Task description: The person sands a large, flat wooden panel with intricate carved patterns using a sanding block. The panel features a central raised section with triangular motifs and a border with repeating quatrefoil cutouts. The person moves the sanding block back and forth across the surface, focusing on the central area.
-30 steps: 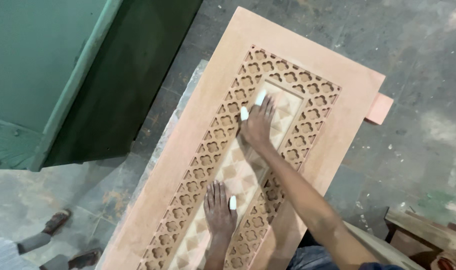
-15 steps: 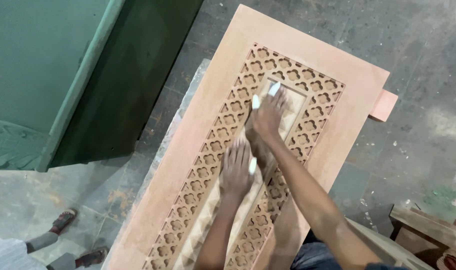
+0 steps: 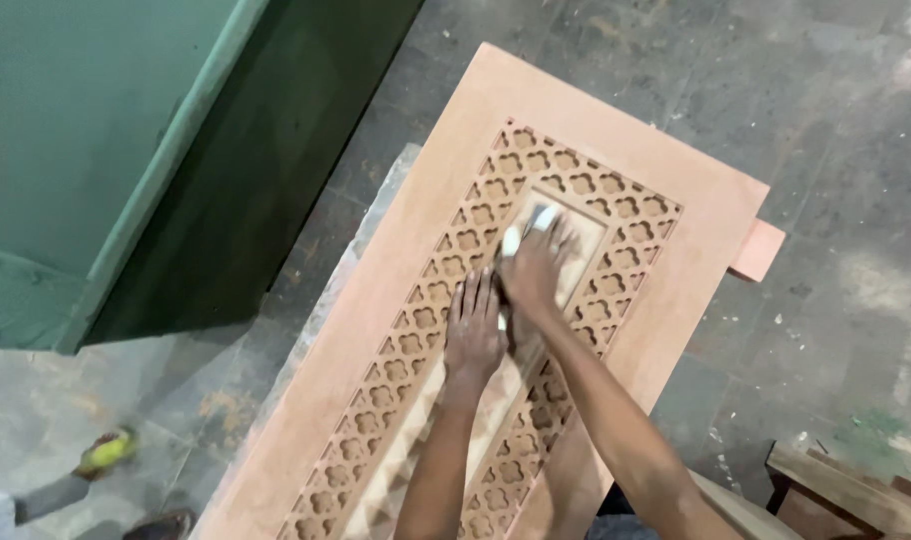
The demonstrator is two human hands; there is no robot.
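Note:
A long carved wooden door [image 3: 446, 190] lies flat below me, with a band of lattice cut-outs [image 3: 426, 320] around a raised central panel [image 3: 586, 235]. Both my hands rest on that central panel. My left hand [image 3: 474, 335] lies flat, palm down, fingers stretched toward the far end. My right hand [image 3: 536, 268] is just beyond it and almost touching, pressed on the panel and motion-blurred. White wraps cover some of its fingertips [image 3: 544, 215]. Whether anything sits under the right palm is hidden.
A large green metal cabinet [image 3: 106, 150] stands to the left. Another person's sandalled feet [image 3: 106, 450] are at the lower left. A small wooden block [image 3: 758, 250] sticks out at the door's right edge. Wooden pieces [image 3: 846, 490] lie at the lower right on the stained concrete floor.
My left hand has slid up the central panel from near me until it lies beside the right hand. The right hand stayed near the panel's far end, shifting slightly.

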